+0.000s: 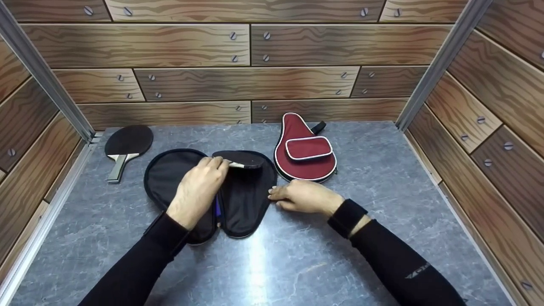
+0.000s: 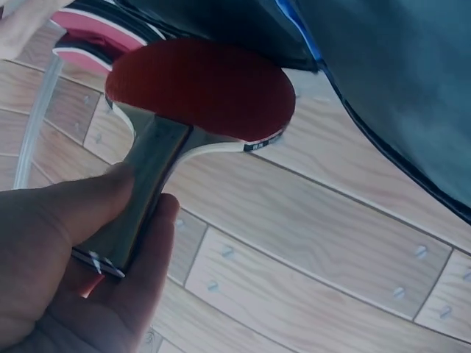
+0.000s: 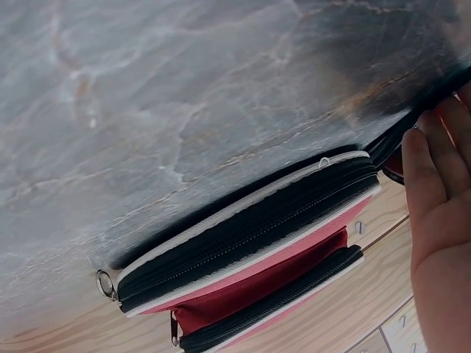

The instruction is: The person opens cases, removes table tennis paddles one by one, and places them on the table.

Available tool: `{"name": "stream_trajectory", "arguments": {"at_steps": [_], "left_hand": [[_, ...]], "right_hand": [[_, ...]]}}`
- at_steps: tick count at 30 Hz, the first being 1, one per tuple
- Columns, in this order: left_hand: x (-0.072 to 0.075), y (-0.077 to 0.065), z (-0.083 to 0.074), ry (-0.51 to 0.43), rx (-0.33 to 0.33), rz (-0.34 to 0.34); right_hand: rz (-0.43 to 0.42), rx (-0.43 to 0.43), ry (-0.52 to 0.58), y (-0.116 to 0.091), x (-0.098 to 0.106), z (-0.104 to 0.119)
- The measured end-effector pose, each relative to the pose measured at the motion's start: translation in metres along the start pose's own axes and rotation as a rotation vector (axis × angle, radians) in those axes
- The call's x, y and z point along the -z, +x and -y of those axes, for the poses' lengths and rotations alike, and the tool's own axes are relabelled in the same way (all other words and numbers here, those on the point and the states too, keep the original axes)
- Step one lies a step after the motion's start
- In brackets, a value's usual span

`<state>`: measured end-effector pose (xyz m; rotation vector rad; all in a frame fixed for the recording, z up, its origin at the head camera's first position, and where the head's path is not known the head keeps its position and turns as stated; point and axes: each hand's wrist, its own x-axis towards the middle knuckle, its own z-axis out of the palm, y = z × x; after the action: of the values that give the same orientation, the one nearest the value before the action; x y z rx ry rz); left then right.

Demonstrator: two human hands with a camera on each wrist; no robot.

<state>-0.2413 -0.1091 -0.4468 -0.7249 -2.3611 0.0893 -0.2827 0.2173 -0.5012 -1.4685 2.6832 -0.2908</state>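
My left hand (image 1: 197,191) grips a table tennis paddle (image 1: 251,161) by its handle, with the thumb on one flat side in the left wrist view. In that view the paddle's red rubber (image 2: 206,92) shows. Below the paddle, a black-lined paddle case (image 1: 248,208) lies spread in two halves, and the blade is tilted over its right half. My right hand (image 1: 308,196) touches the right rim of that case, its fingers (image 3: 427,169) fairly straight in the right wrist view. A strip of blue shows between the halves.
Behind my right hand lies a closed red paddle case (image 1: 306,148) with white piping and a front pocket. A second paddle (image 1: 128,142), black side up, rests at the back left. Wood-patterned walls (image 1: 195,85) enclose the grey marbled table (image 1: 340,259).
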Motion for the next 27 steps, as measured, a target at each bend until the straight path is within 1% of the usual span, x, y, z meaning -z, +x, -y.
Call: {"name": "stream_trajectory", "arguments": {"at_steps": [4,8,12,17,21,27], "left_hand": [[0.002,0.001,0.009,-0.027,0.011,0.026],[0.003,0.000,0.016,-0.029,-0.005,0.041],[0.004,0.000,0.022,-0.032,-0.032,0.035],[0.007,0.000,0.030,-0.037,-0.060,0.021],[0.011,0.000,0.037,-0.072,-0.046,0.011],[0.017,0.001,0.047,-0.119,0.001,-0.001]], "right_hand": [[-0.013,0.002,-0.007,0.000,0.000,-0.001],[-0.018,0.011,-0.004,0.000,-0.001,-0.001],[-0.015,0.014,-0.008,0.001,-0.001,-0.002],[0.012,0.015,-0.034,0.001,-0.001,-0.002],[0.037,0.022,-0.064,0.001,0.000,0.000],[0.057,0.022,-0.110,0.000,0.002,0.003]]}}
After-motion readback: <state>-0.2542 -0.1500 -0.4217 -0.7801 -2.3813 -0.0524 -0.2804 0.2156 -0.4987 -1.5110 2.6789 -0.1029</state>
